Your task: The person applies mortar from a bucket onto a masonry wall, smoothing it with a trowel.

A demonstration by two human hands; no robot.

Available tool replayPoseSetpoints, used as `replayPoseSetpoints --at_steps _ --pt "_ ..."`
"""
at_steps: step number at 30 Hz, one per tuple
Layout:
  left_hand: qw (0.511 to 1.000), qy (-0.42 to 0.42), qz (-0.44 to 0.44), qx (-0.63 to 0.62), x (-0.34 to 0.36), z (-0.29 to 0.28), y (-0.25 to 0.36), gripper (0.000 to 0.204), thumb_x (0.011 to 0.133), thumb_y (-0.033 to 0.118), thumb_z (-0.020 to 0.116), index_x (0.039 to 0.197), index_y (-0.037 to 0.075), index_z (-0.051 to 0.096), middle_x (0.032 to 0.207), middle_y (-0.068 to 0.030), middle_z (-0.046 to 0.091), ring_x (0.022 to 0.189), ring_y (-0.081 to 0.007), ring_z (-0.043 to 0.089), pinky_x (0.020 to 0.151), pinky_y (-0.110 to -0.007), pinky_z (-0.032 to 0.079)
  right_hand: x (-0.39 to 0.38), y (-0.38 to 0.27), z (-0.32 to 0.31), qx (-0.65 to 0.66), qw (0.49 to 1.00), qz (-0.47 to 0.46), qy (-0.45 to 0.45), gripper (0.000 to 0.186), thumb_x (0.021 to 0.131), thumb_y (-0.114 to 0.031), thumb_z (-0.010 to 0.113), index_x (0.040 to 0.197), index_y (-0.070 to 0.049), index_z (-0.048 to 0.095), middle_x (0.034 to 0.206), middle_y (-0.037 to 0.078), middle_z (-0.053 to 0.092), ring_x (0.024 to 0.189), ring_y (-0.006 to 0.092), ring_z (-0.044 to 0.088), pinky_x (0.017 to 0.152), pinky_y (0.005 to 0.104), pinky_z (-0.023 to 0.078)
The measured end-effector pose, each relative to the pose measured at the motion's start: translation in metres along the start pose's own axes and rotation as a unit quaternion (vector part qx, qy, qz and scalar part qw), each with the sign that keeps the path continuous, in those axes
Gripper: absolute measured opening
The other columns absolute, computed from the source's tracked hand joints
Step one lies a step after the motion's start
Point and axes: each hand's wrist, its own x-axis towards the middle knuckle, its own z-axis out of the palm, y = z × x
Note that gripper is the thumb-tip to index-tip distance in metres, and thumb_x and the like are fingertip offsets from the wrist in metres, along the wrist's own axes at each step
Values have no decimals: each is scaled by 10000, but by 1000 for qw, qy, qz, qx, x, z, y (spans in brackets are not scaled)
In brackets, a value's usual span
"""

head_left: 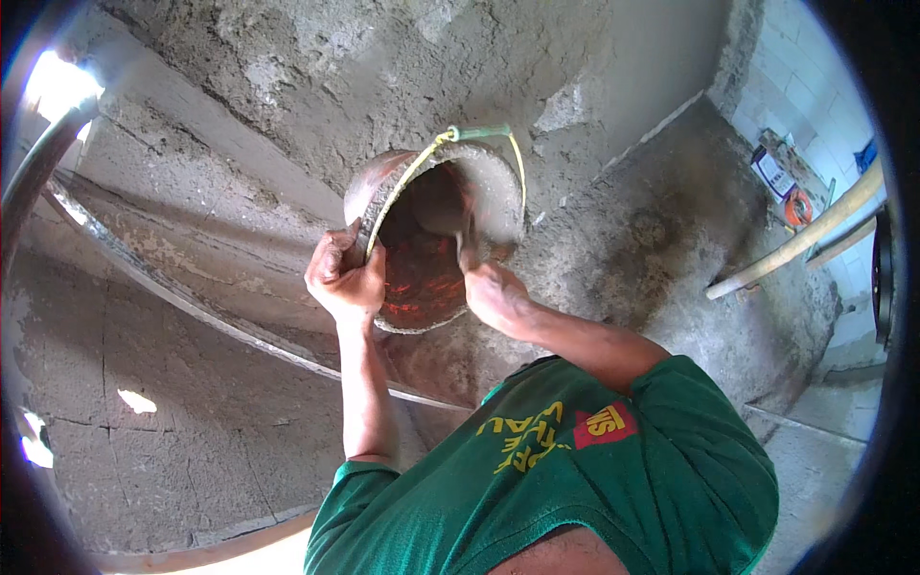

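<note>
A mortar-crusted bucket is tipped so that its mouth faces me, with dark and reddish inner walls. Its wire handle, yellow with a green grip, arches over the far rim. My left hand is closed on the left rim, the thumb beside the handle wire. At the right of the mouth, my right hand is wrapped round the handle of a trowel. The trowel reaches into the bucket, and its blade is hard to tell from the grey mortar.
Rough grey plaster covers the wall ahead. A long curved-looking bar crosses the left side. Wooden poles lean at the right, near an orange coil and a printed bag.
</note>
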Motion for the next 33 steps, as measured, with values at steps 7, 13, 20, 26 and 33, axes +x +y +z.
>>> replayPoseSetpoints --at_steps 7,13,20,26,33 --pt "998 64 25 -6 -9 -2 -6 180 653 -110 679 723 -17 541 709 -72 563 671 -121 571 654 -248 489 15 33 -38 24 996 11 80 334 852 -137 525 1100 86 528 690 155 632 644 266 661 527 380 543" --pt "996 61 21 -62 -15 5 -3 197 649 -122 692 768 -18 574 745 -72 587 659 -103 551 609 -228 473 -17 22 -51 529 841 32 -113 165 892 -182 515 960 -51 590 720 92 605 632 230 624 533 345 523" --pt "992 16 -25 -121 5 9 -3 178 705 -93 713 780 -23 568 790 -43 599 705 -67 556 616 -208 447 -10 44 -19 164 981 91 43 580 810 -69 541 1365 -119 379 630 134 617 494 258 599 455 399 504" --pt "988 49 -16 -144 0 13 -6 168 712 -96 701 791 -24 571 797 -49 603 724 -67 563 626 -206 454 -19 58 -92 318 943 95 19 688 825 -55 502 1442 -102 203 606 148 604 472 226 585 398 356 491" --pt "989 68 -47 -123 -4 21 -18 178 687 -71 707 823 -29 600 746 -42 597 662 -67 538 569 -210 438 -25 64 -47 351 934 69 -21 347 915 -97 455 1260 -68 480 548 145 554 461 255 577 391 405 457"
